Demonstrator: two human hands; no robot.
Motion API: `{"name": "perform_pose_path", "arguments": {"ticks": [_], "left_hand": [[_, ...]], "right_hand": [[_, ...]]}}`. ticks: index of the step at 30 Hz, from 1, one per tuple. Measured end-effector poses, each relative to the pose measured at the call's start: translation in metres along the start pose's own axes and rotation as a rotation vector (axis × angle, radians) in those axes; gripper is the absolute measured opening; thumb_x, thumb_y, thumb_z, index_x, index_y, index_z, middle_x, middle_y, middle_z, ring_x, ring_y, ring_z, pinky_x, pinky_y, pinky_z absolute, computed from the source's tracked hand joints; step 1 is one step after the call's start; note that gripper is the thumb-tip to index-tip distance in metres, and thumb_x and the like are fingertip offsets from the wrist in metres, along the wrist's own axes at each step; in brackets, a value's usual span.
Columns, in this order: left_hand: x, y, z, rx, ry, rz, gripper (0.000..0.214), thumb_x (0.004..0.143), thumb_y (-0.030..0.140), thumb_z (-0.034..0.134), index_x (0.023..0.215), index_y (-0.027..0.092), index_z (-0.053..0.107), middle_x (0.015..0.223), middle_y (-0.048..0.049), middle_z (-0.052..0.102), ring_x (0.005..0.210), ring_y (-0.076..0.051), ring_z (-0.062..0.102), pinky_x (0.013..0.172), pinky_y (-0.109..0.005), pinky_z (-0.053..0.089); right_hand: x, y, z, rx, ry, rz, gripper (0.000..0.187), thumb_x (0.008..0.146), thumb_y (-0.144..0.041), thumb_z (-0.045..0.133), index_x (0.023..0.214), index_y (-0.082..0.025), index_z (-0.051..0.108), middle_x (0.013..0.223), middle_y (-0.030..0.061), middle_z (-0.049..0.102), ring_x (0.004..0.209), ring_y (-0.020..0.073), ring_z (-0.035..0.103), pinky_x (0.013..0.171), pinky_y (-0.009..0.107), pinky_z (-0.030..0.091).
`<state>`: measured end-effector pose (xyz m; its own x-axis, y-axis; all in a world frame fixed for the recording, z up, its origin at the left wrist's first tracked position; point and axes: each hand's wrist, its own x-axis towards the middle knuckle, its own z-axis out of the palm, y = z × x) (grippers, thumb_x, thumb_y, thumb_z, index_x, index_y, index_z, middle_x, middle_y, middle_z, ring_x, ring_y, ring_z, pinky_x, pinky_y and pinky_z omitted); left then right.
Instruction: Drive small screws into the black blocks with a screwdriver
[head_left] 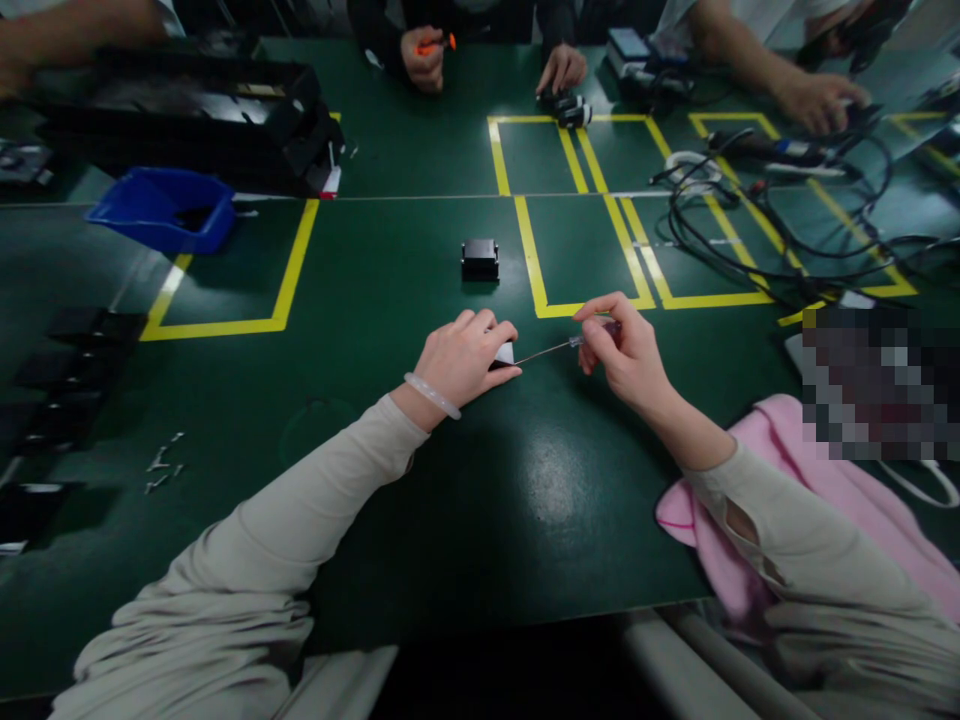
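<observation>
Now the left hand (463, 355) holds a small part (505, 353) on the green surface (465, 530) while the right hand (619, 350) grips a screwdriver (576, 341); a firm hold and steady tip should help.

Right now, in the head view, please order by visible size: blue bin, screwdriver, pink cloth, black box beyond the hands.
1. Pink cloth
2. Blue bin
3. Black box and screwdriver, unranked: the latter is longer but thin, partly hidden by the right hand.

A pink cloth (796, 445) is lying at the near edge of the bench (405, 150); a blue bin (139, 222) is sitting toward the left, black cables (825, 279) sprawling toward the right edge.
</observation>
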<state>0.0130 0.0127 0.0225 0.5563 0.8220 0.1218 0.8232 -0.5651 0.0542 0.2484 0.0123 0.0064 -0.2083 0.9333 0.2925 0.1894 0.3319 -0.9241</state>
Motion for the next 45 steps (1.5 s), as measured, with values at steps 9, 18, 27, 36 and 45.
{"name": "perform_pose_path", "arguments": {"ticks": [9, 18, 27, 36, 45], "left_hand": [[0.0004, -0.0004, 0.0006, 0.005, 0.002, 0.004, 0.035, 0.09, 0.048, 0.067, 0.112, 0.022, 0.061, 0.108, -0.0061, 0.062, 0.1, -0.023, 0.056, 0.07, -0.031, 0.042], [0.0001, -0.0003, 0.0006, 0.003, -0.001, 0.003, 0.035, 0.09, 0.048, 0.068, 0.113, 0.022, 0.061, 0.108, -0.0062, 0.062, 0.1, -0.023, 0.056, 0.07, -0.03, 0.042], [0.0008, -0.0017, 0.0015, -0.005, 0.007, 0.007, 0.035, 0.089, 0.048, 0.068, 0.112, 0.022, 0.061, 0.108, -0.0058, 0.062, 0.099, -0.023, 0.056, 0.069, -0.031, 0.042], [0.0008, -0.0009, 0.0007, -0.003, 0.005, 0.006, 0.036, 0.089, 0.049, 0.068, 0.112, 0.023, 0.061, 0.108, -0.0061, 0.063, 0.1, -0.023, 0.057, 0.069, -0.031, 0.042], [0.0004, -0.0014, 0.0011, 0.001, 0.003, 0.007, 0.035, 0.089, 0.049, 0.067, 0.112, 0.023, 0.061, 0.108, -0.0058, 0.062, 0.1, -0.023, 0.057, 0.069, -0.031, 0.042]], "right_hand": [[0.0014, 0.001, 0.0, -0.005, 0.011, -0.009, 0.025, 0.098, -0.043, 0.058, 0.086, -0.021, 0.058, 0.049, -0.0079, 0.05, 0.04, 0.0079, 0.049, 0.044, 0.024, 0.035], [0.0007, 0.0007, 0.0007, 0.072, -0.004, 0.004, 0.02, 0.093, -0.039, 0.066, 0.098, -0.022, 0.057, 0.055, -0.0086, 0.053, 0.044, 0.0089, 0.053, 0.046, 0.024, 0.041], [0.0019, 0.0007, 0.0007, 0.029, 0.016, 0.017, 0.021, 0.096, -0.042, 0.062, 0.091, -0.022, 0.058, 0.047, -0.0096, 0.048, 0.038, 0.0081, 0.049, 0.042, 0.023, 0.036], [0.0016, 0.0028, 0.0005, 0.026, 0.023, 0.003, 0.023, 0.094, -0.044, 0.063, 0.089, -0.023, 0.056, 0.052, -0.0082, 0.053, 0.042, 0.0086, 0.051, 0.045, 0.024, 0.039], [0.0006, 0.0023, 0.0002, 0.012, 0.012, 0.012, 0.02, 0.095, -0.042, 0.063, 0.098, -0.023, 0.057, 0.05, -0.0097, 0.051, 0.042, 0.0091, 0.05, 0.045, 0.024, 0.039]]}}
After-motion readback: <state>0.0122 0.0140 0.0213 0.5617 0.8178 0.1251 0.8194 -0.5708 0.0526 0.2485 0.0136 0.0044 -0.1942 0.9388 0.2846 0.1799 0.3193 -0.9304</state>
